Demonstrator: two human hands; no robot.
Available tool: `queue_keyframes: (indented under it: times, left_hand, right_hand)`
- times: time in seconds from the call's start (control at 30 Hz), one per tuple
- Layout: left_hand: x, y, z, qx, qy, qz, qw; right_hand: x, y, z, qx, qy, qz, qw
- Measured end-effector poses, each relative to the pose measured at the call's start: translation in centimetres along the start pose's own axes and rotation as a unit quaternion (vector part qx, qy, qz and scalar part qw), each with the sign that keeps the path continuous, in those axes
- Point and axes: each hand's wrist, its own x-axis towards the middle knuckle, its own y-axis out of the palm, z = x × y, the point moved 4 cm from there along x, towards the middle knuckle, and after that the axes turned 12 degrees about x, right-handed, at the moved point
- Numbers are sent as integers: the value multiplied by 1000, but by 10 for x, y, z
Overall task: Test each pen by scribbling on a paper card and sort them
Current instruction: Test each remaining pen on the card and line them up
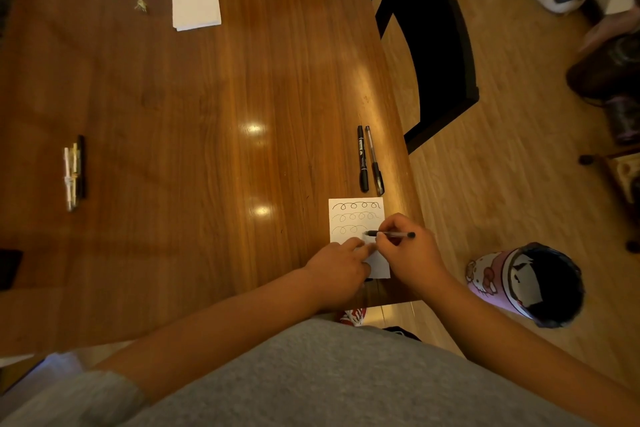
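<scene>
a cluster of pens [74,173] is lying far left on the table [207,156]. the left hand [337,262], grip open, is pressing fingers onto the paper card [356,218]. the right hand [405,253] is pinching a pen [391,234] in a closed grip, tip on the card. risk: the card is sitting near the table edge; slack pressure could let it slide mid-stroke.

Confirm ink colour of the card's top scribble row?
The top scribble row is black, darker than the rows below on the paper card; head view.
</scene>
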Motion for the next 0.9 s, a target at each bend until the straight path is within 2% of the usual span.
queue_keyframes:
  times: [0.5, 0.9]
  left_hand:
    - [4, 5, -3, 6, -5, -3, 1000]
    - [8, 7, -6, -38, -14, -21, 999]
  right_hand:
    - [6, -12, -1, -13, -9, -28, 999]
    - [-2, -17, -8, -14, -13, -37, 999]
